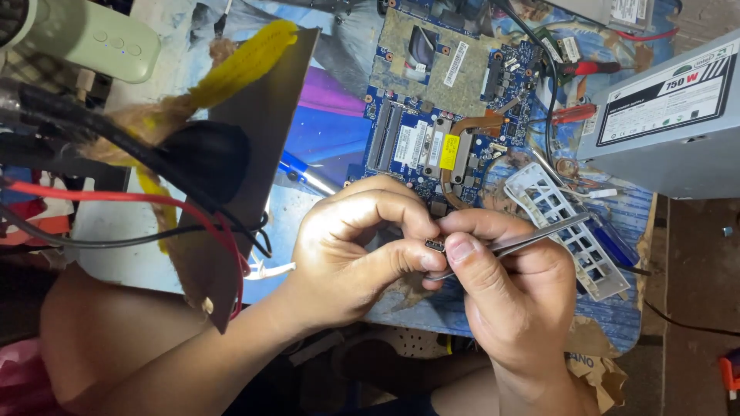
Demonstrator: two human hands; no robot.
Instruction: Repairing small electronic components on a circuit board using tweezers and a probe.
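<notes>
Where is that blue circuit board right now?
In the head view, the blue circuit board lies flat on the table, top centre, just beyond both hands, left of the grey power supply box.

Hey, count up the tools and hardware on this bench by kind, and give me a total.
Circuit boards: 1, the blue circuit board
Power supply boxes: 1, the grey power supply
Tweezers: 1, the metal tweezers in the right hand
Small parts: 1, the tiny component at the left hand fingertips
Slotted metal plates: 1, the slotted plate
Total: 5
</notes>
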